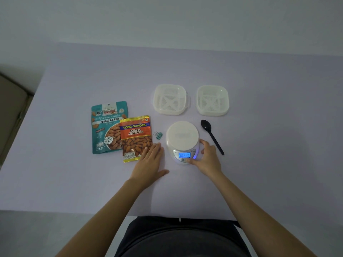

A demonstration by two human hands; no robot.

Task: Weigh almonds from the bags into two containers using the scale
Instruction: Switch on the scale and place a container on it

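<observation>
A white kitchen scale (182, 135) stands mid-table with its blue display lit. My right hand (207, 157) rests against the scale's front right, thumb on the buttons below the display. My left hand (149, 162) lies flat on the table left of the scale, fingertips touching the orange salted almonds bag (136, 137). That bag overlaps a teal roasted almonds bag (108, 127) to its left. Two empty white containers stand behind the scale, one at the left (169, 99) and one at the right (212, 100).
A black plastic spoon (211, 135) lies right of the scale. A small green binder clip (158, 135) sits between the orange bag and the scale. The lilac table (269, 164) ends near my body; a chair edge shows at far left.
</observation>
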